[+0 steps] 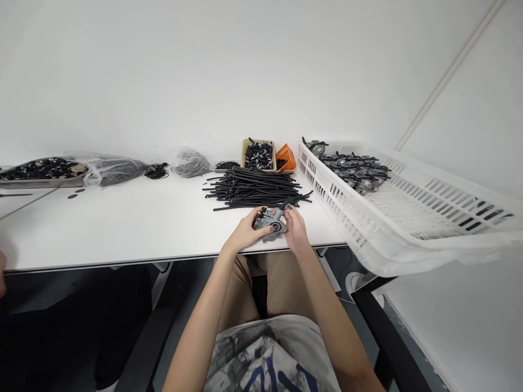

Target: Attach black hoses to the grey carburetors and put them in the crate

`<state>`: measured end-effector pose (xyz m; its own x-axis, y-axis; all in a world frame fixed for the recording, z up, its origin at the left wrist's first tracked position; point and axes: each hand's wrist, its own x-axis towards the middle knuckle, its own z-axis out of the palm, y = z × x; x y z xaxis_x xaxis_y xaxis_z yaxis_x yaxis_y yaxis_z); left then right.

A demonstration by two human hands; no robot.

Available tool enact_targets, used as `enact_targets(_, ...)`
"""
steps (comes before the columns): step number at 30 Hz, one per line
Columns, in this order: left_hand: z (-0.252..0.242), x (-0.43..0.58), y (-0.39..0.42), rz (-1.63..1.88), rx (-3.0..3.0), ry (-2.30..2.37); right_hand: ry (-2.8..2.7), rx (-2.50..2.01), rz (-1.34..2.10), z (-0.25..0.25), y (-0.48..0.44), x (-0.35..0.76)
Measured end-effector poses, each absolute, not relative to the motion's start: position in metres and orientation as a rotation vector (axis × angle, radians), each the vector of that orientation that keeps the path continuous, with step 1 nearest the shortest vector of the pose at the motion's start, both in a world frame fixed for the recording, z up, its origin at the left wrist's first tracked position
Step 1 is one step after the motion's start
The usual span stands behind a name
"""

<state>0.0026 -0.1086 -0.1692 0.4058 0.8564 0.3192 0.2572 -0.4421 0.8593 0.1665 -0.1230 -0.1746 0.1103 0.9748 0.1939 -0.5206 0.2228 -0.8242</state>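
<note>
A silver metal carburetor [270, 224] is held just above the front edge of the white table [163, 218]. My left hand [246, 231] grips it from the left, thumb across its face. On its right side my right hand [296, 228] is closed, fingers at the black rubber piece [285, 204] that sticks up from the carburetor's top. Exactly what the right fingertips pinch is partly hidden. Right behind the hands lies a pile of black rubber hoses [257, 188].
A white plastic crate [368, 228] with several carburetors [355, 171] stands at right. Along the wall are a beige bin [243, 155] of small black parts, an orange basket [289, 155], plastic bags [190, 162] and a parts tray [44, 184]. Another person's hand [2, 272] shows at far left.
</note>
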Motion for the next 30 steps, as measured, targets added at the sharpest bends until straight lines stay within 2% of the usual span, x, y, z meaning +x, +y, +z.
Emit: enact_targets(30, -0.1692, 0.0028, -0.1085, 1.025, 1.917, 0.952, -0.852, -0.707, 1.224, -0.1744, -0.1223, 0.1668)
